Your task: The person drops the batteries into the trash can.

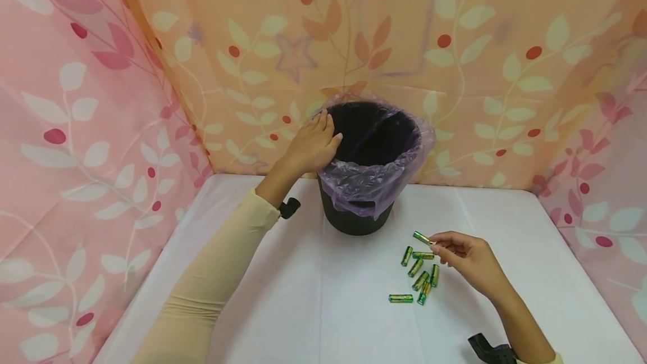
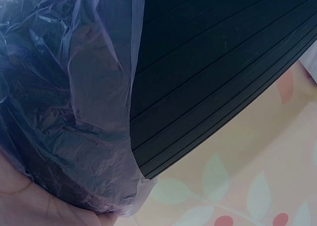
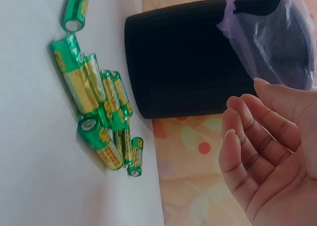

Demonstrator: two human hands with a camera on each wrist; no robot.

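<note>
Left hand [image 1: 313,145] rests flat on the bin [image 1: 371,150] rim; right hand [image 1: 467,260] pinches one battery [image 1: 422,237] above the counter [image 1: 303,296]. Seven batteries [image 1: 417,277] lie there; bin's contents hidden

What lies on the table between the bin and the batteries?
Nothing: between the bin and the batteries the white table is bare, seen in the head view.

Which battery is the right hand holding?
The topmost battery, pinched at the right hand fingertips, nearest the bin; the rest lie loose on the table.
</note>
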